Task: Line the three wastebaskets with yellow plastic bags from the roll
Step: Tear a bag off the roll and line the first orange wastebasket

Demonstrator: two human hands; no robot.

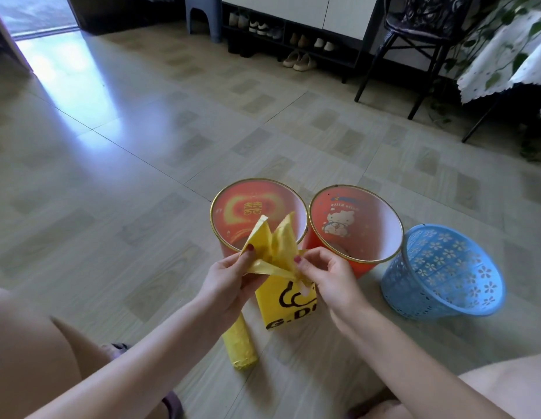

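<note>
Three wastebaskets stand in a row on the floor: a red one with a gold rim (220,201) on the left, a second red one with a cartoon cat (393,219) in the middle, and a blue perforated basket (444,276) leaning on the right. None shows a liner inside. My left hand (229,279) and my right hand (326,273) both pinch a folded yellow plastic bag (275,249) above the near rim of the left basket. The yellow roll (240,343) lies on the floor under my left wrist.
A yellow printed bag or box (285,306) stands on the floor just below my hands. A shoe rack (287,34) lines the far wall, with a dark chair (420,34) and a cloth-covered table (505,68) at the right. My knees frame the bottom corners.
</note>
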